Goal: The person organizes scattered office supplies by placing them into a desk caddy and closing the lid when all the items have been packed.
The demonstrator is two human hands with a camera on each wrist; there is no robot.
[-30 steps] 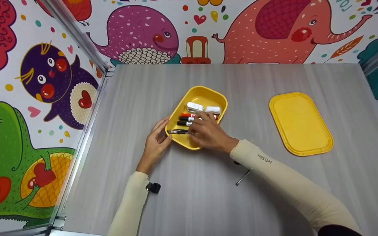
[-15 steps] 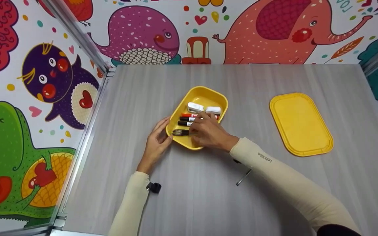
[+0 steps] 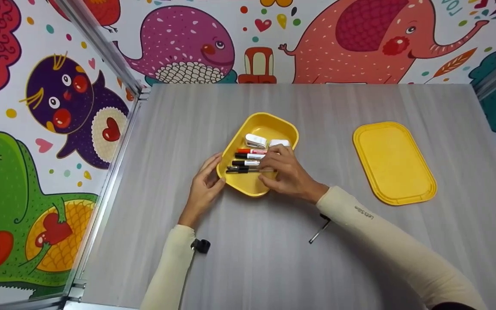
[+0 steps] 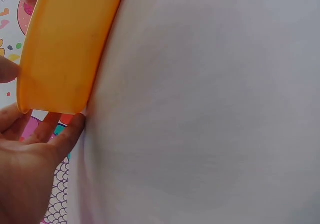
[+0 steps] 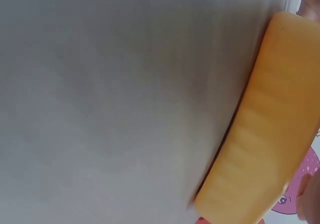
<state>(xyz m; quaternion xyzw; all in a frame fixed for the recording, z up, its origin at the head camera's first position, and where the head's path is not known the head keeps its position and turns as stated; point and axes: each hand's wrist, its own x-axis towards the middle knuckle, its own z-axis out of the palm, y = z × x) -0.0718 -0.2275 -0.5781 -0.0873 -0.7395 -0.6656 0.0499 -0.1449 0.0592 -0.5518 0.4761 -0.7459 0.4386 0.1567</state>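
Observation:
A yellow plastic box [image 3: 246,186] sits slanted on the grey table. My left hand [image 3: 203,193] holds its left corner, thumb at the near rim and fingers along the outer wall; the left wrist view shows those fingers [image 4: 70,136] against the end wall. Over the box's right side is my right hand [image 3: 289,174], thumb and fingers spread apart above black-capped clear pens [image 3: 241,170]. Beside the pens lie a red marker [image 3: 248,151] and black markers [image 3: 243,156], partly hidden by the hand. Farther back are a white stapler [image 3: 255,141] and another white object [image 3: 279,142].
A yellow lid [image 3: 396,163] lies flat on the table [image 3: 325,112] to the right. Metal frame posts and walls with cartoon animals border the left and back. A thin metal rod [image 3: 319,232] shows beneath the right forearm.
My right hand has let go of a black-capped pen, which now lies in the box beside the markers. That hand has shifted slightly right, its thumb parted from the fingers. My left hand stays put.

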